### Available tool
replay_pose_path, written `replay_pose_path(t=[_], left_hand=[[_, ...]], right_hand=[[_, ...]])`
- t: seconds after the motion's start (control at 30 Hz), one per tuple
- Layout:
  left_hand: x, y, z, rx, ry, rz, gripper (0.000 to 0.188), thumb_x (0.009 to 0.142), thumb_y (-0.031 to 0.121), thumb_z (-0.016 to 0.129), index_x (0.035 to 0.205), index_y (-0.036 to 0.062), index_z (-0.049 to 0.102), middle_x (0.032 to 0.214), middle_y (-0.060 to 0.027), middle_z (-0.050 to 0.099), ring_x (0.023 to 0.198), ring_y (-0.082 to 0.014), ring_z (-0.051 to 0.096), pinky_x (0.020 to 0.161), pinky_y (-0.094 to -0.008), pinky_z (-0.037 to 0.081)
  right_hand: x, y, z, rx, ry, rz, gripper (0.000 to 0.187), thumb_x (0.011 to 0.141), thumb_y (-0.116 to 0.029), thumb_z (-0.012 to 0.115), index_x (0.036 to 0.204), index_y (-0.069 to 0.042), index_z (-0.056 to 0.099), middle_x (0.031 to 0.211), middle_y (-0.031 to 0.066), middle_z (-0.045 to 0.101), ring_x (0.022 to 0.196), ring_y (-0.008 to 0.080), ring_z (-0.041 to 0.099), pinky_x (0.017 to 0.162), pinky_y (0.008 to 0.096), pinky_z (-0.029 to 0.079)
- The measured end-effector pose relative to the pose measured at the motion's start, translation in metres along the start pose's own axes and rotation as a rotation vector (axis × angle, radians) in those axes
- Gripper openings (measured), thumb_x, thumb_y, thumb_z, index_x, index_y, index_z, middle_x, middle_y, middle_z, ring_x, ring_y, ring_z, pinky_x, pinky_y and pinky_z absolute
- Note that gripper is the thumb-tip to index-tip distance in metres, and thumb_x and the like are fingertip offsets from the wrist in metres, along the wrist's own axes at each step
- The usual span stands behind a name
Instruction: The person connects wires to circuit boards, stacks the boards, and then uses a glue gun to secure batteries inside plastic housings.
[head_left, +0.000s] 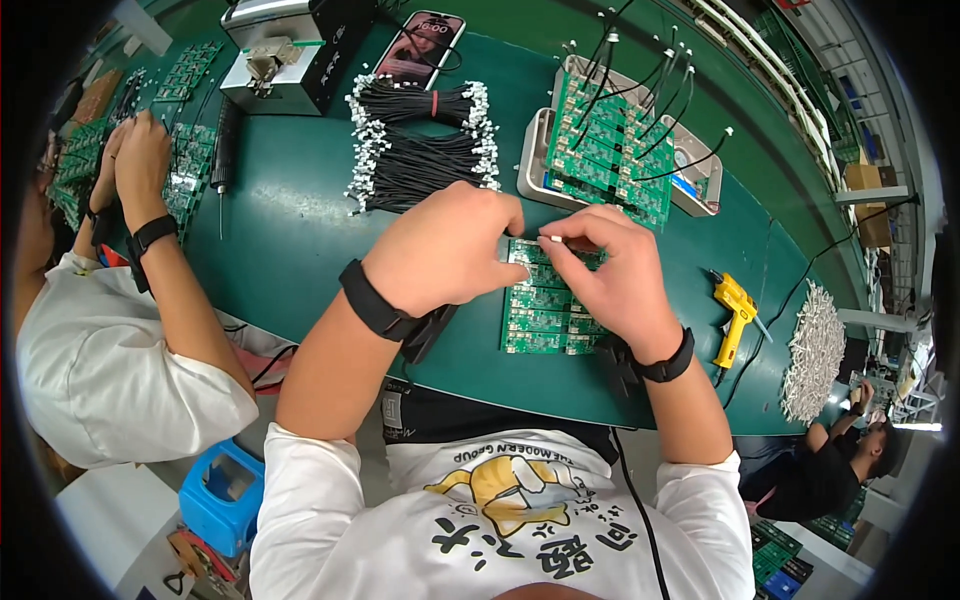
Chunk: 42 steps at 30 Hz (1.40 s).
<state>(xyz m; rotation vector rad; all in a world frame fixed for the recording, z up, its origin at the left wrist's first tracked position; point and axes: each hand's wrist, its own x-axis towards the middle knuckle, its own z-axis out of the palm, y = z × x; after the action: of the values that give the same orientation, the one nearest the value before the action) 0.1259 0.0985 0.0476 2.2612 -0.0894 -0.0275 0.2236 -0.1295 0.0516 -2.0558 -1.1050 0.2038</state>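
A green circuit board panel (537, 318) lies on the bench in front of me, divided into rows of small boards with white parts. My left hand (450, 245) is at its upper left corner, index finger curled and thumb on the edge; the other fingers are tucked out of sight. Over the panel's top edge, my right hand (615, 275) pinches a small white connector (557, 239) between thumb and index finger. Whether the connector touches the board cannot be made out. Behind my left hand lies a bundle of black cables (420, 165) with white connector ends.
Boards with upright black cables (610, 145) stand on a beige tray (535, 150). A yellow glue gun (738, 318) and a white pile of small parts (815, 355) lie right. A phone (420, 50), metal-fronted machine (275, 65) and screwdriver (223, 155) lie farther off. A co-worker's hands (140, 160) work left.
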Motion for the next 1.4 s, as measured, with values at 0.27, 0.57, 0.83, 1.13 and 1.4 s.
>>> replay_pose_path(t=[0.27, 0.57, 0.83, 1.13, 1.4], left_hand=[[0.008, 0.006, -0.003, -0.181, -0.140, -0.163, 0.027, 0.085, 0.009, 0.086, 0.107, -0.0038, 0.081, 0.076, -0.0183, 0.078, 0.071, -0.0331, 0.080, 0.073, -0.0425, 0.064], [0.013, -0.006, 0.007, -0.218, -0.246, -0.067, 0.028, 0.093, 0.010, 0.082, 0.116, -0.0051, 0.077, 0.075, -0.0095, 0.078, 0.059, -0.0161, 0.076, 0.054, -0.0323, 0.057], [0.014, -0.002, 0.003, -0.229, -0.275, -0.125, 0.027, 0.093, 0.010, 0.081, 0.114, -0.0047, 0.077, 0.075, -0.0093, 0.079, 0.061, -0.0156, 0.077, 0.056, -0.0327, 0.058], [0.014, 0.000, 0.002, -0.238, -0.270, -0.119, 0.027, 0.091, 0.009, 0.083, 0.113, -0.0045, 0.077, 0.074, -0.0097, 0.079, 0.060, -0.0170, 0.076, 0.054, -0.0333, 0.056], [0.014, -0.001, 0.003, -0.243, -0.278, -0.118, 0.027, 0.090, 0.009, 0.084, 0.112, -0.0045, 0.078, 0.075, -0.0102, 0.079, 0.060, -0.0180, 0.075, 0.056, -0.0348, 0.056]], right_hand=[[-0.007, 0.004, 0.013, -0.084, 0.018, -0.086, 0.012, 0.098, -0.002, 0.084, 0.109, -0.001, 0.082, 0.103, 0.0081, 0.078, 0.086, 0.0186, 0.072, 0.076, 0.0330, 0.058], [-0.021, 0.006, 0.006, 0.052, -0.074, 0.213, 0.010, 0.100, -0.006, 0.084, 0.105, -0.001, 0.078, 0.099, 0.0082, 0.076, 0.086, 0.0223, 0.071, 0.074, 0.0344, 0.056], [-0.023, 0.008, 0.009, -0.054, -0.046, 0.033, 0.011, 0.100, -0.005, 0.083, 0.109, -0.001, 0.078, 0.101, 0.0069, 0.074, 0.084, 0.0159, 0.069, 0.074, 0.0289, 0.055], [0.007, -0.002, -0.015, -0.122, -0.324, 0.008, 0.015, 0.098, -0.002, 0.082, 0.111, 0.002, 0.076, 0.103, 0.0123, 0.073, 0.084, 0.0251, 0.075, 0.079, 0.0352, 0.062], [0.015, -0.007, -0.018, -0.386, -0.413, -0.120, 0.015, 0.098, -0.002, 0.080, 0.111, 0.001, 0.076, 0.100, 0.0148, 0.075, 0.088, 0.0290, 0.080, 0.078, 0.0394, 0.063]])
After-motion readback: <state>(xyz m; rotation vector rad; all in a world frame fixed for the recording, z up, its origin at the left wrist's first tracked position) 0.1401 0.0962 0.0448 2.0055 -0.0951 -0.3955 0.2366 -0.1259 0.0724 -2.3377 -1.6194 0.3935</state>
